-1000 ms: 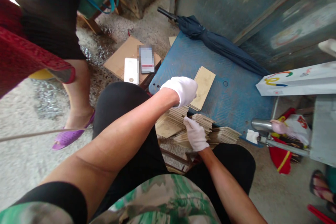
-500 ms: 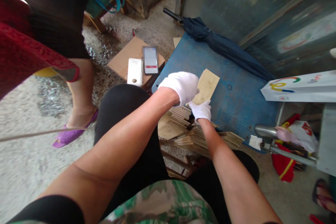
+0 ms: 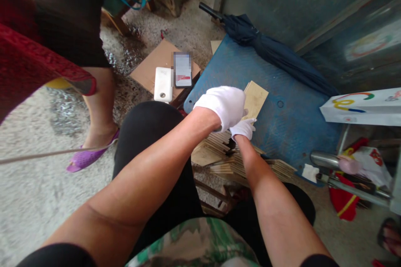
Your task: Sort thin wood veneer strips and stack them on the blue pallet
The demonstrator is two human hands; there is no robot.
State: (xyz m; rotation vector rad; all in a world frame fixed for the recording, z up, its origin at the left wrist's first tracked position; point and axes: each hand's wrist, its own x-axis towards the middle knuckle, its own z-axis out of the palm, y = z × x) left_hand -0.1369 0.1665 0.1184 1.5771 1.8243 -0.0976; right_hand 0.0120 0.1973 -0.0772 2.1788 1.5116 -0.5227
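Observation:
Both my hands wear white gloves. My left hand (image 3: 224,104) is curled over the near end of a thin pale wooden sheet (image 3: 255,99) that lies on a blue platform (image 3: 282,121). My right hand (image 3: 242,128) sits just under it, fingers closed on the same sheet's near edge. Below them, stacks of similar thin wooden sheets (image 3: 219,152) are fanned out at the platform's front edge, between my knees.
A folded dark blue umbrella (image 3: 272,56) lies along the platform's far side. A white power bank (image 3: 163,84) and a phone (image 3: 182,69) rest on cardboard (image 3: 150,66) on the floor. Another person's legs and purple sandal (image 3: 84,158) stand at left. A white carton (image 3: 360,106) and a metal tube (image 3: 326,159) are right.
My right hand rose from the fanned stacks up to the single sheet beside my left hand. The view shifted slightly; the other person's feet stayed put.

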